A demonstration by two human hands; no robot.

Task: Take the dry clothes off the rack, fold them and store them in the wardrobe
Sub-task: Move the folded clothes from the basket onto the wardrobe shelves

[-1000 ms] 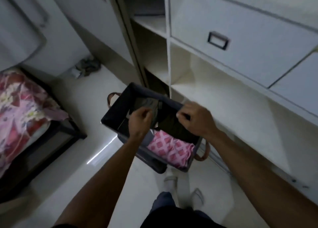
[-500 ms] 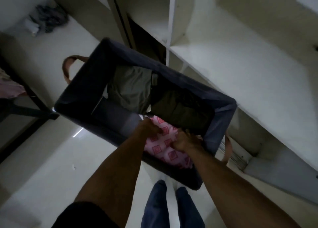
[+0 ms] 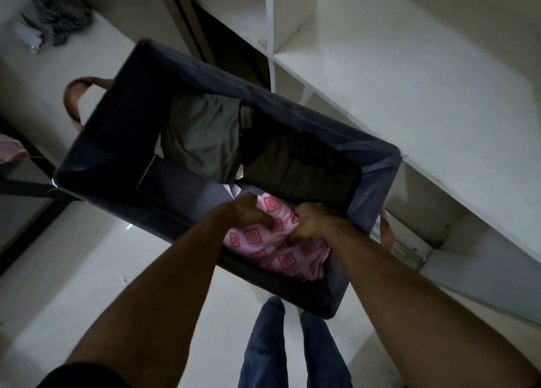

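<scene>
Head view: left hand [image 3: 246,215] and right hand [image 3: 310,222], fingers clenched on the pink cloth [image 3: 278,253] at the near end of the basket [image 3: 96,142] (likely to lift it whole). Wardrobe [image 3: 409,89] shelf just beside, presumably its destination.
</scene>
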